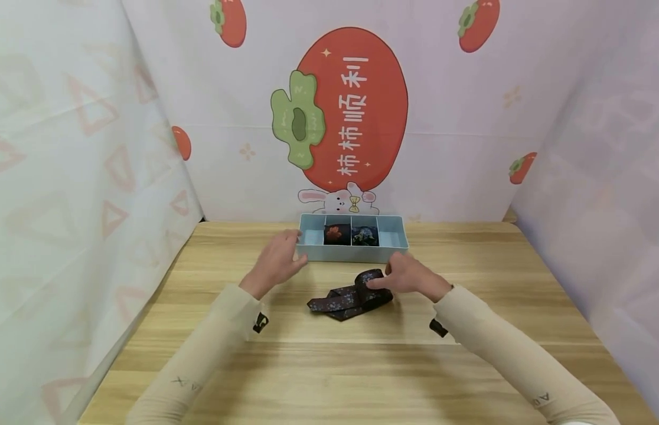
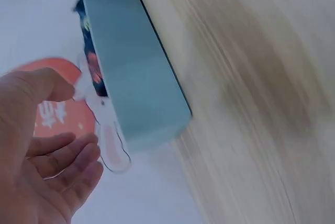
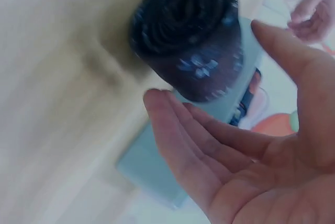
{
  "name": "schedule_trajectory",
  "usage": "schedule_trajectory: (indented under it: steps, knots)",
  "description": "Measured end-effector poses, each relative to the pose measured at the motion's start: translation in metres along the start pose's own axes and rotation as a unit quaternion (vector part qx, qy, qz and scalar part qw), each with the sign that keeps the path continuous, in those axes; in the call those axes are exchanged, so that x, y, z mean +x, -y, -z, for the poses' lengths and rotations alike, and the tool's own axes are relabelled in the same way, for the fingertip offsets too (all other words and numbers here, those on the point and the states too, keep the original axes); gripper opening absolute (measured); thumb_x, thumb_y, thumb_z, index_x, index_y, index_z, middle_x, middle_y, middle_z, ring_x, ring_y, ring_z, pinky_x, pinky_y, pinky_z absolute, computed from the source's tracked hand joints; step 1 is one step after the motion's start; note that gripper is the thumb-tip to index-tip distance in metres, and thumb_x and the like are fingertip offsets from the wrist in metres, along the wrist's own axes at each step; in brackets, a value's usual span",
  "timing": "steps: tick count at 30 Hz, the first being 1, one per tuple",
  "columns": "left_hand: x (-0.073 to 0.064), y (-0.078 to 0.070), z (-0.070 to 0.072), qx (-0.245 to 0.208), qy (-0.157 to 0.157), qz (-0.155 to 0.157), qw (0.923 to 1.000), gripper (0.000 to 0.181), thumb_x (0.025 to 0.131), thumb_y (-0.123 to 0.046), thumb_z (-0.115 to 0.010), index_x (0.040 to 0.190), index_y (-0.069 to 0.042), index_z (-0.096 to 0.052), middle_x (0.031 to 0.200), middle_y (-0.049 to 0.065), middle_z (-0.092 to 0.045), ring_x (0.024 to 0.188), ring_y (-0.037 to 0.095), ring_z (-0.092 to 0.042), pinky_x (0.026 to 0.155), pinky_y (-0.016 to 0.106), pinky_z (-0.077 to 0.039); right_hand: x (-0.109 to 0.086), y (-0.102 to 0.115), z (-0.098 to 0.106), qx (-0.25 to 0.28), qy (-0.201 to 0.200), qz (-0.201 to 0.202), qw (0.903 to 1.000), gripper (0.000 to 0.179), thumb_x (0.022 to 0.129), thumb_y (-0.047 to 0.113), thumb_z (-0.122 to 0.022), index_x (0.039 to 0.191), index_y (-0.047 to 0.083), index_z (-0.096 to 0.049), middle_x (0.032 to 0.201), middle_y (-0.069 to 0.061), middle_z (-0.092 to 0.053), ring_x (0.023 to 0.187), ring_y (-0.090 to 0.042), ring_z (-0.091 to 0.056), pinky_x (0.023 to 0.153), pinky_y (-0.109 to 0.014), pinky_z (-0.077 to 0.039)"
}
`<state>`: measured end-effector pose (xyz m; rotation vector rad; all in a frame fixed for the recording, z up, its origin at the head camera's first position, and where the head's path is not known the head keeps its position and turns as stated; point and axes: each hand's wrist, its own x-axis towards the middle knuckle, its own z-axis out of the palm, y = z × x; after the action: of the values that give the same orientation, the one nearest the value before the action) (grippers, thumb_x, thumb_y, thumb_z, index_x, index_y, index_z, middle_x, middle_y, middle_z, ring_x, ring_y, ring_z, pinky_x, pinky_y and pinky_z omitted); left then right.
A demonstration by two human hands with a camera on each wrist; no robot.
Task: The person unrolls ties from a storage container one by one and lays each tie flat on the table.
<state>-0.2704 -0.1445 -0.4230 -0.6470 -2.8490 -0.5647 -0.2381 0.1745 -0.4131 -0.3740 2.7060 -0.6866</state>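
Soft, even light fills the booth, with faint shadows under both hands on the table [image 1: 361, 366]. Both wrist views are smeared by motion blur; the head view bends at its edges.

- Wooden table [image 1: 361, 366]: light, grained top, bounded by printed sheets at the back and both sides.
- Blue divider tray [image 1: 351, 254]: rests on the table near the back edge, long side facing the person. It has four compartments in a row.
- Dark patterned tie [image 1: 356, 295]: lies on the table just in front of the tray, one end rolled into a coil, the remainder trailing flat to the left.
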Motion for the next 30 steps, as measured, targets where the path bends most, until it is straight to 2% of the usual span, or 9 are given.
schedule_trajectory:
  steps: [2, 4, 7, 11, 15, 19, 23, 30]
  knots:
    - [-0.007, -0.011, -0.001, -0.03, 0.011, -0.018, 0.9993, 0.046, 0.094, -0.015, -0.071, 0.133, 0.008, -0.061, 0.124, 0.022, -0.069, 0.116, 0.036, -0.066, 0.104, 0.049, -0.056, -0.004, -0.001, 0.007, -0.018, -0.022, 0.025, 0.9993, 0.048, 0.092, 0.042, -0.081, 0.063, 0.01, -0.059, 0.056, 0.007, -0.039, 0.052, -0.009, -0.032, 0.051, -0.026, -0.033]
    - [-0.012, -0.023, -0.004, -0.072, 0.034, -0.024, 0.9966, 0.041, 0.093, -0.013, -0.073, 0.128, 0.007, -0.064, 0.116, 0.018, -0.07, 0.108, 0.031, -0.067, 0.097, 0.045, -0.059, -0.008, 0.0, 0.014, -0.032, -0.046, 0.045, 0.9974, 0.037, 0.092, 0.034, -0.082, 0.081, 0.001, -0.07, 0.064, 0.003, -0.052, 0.058, -0.011, -0.044, 0.058, -0.029, -0.045]
    - [-0.018, -0.04, -0.009, -0.13, 0.073, -0.028, 0.9884, 0.038, 0.093, -0.01, -0.073, 0.126, 0.006, -0.065, 0.111, 0.017, -0.071, 0.101, 0.026, -0.069, 0.091, 0.04, -0.061, -0.011, 0.005, 0.02, -0.046, -0.069, 0.071, 0.994, 0.038, 0.092, 0.026, -0.083, 0.109, -0.006, -0.073, 0.082, -0.005, -0.067, 0.072, -0.015, -0.058, 0.074, -0.036, -0.058]
    - [-0.024, -0.056, -0.02, -0.193, 0.125, -0.021, 0.9731, 0.037, 0.093, -0.007, -0.072, 0.126, 0.007, -0.065, 0.112, 0.019, -0.071, 0.099, 0.023, -0.069, 0.089, 0.036, -0.061, -0.013, 0.012, 0.02, -0.048, -0.077, 0.111, 0.9897, 0.031, 0.09, 0.018, -0.084, 0.108, -0.005, -0.074, 0.09, -0.008, -0.072, 0.079, -0.016, -0.062, 0.077, -0.037, -0.06]
    - [-0.026, -0.065, -0.036, -0.221, 0.146, -0.019, 0.9642, 0.038, 0.09, -0.005, -0.076, 0.124, 0.008, -0.065, 0.109, 0.018, -0.071, 0.095, 0.021, -0.069, 0.086, 0.031, -0.059, -0.012, 0.02, 0.015, -0.039, -0.082, 0.165, 0.9821, 0.027, 0.088, 0.014, -0.085, 0.107, -0.003, -0.075, 0.094, -0.011, -0.075, 0.083, -0.015, -0.068, 0.08, -0.036, -0.062]
    - [-0.026, -0.067, -0.052, -0.22, 0.145, -0.006, 0.9646, 0.039, 0.087, -0.004, -0.079, 0.121, 0.008, -0.066, 0.107, 0.015, -0.07, 0.095, 0.02, -0.067, 0.086, 0.031, -0.058, -0.009, 0.027, 0.008, -0.038, -0.08, 0.201, 0.9754, 0.026, 0.087, 0.012, -0.086, 0.108, 0.0, -0.075, 0.094, -0.01, -0.075, 0.082, -0.015, -0.068, 0.079, -0.034, -0.062]
    - [-0.027, -0.065, -0.065, -0.212, 0.149, 0.012, 0.9657, 0.039, 0.087, -0.007, -0.08, 0.121, 0.005, -0.067, 0.108, 0.014, -0.067, 0.095, 0.019, -0.064, 0.087, 0.033, -0.057, -0.004, 0.032, -0.001, -0.04, -0.081, 0.221, 0.971, 0.025, 0.086, 0.012, -0.087, 0.106, 0.002, -0.075, 0.093, -0.009, -0.075, 0.081, -0.012, -0.067, 0.078, -0.031, -0.062]
    - [-0.028, -0.065, -0.08, -0.197, 0.144, 0.013, 0.9697, 0.04, 0.085, -0.01, -0.081, 0.119, 0.005, -0.068, 0.109, 0.016, -0.066, 0.098, 0.023, -0.064, 0.091, 0.04, -0.058, 0.005, 0.03, -0.019, -0.041, -0.069, 0.245, 0.9663, 0.024, 0.084, 0.01, -0.089, 0.101, 0.0, -0.075, 0.09, -0.011, -0.074, 0.079, -0.015, -0.068, 0.074, -0.026, -0.058]
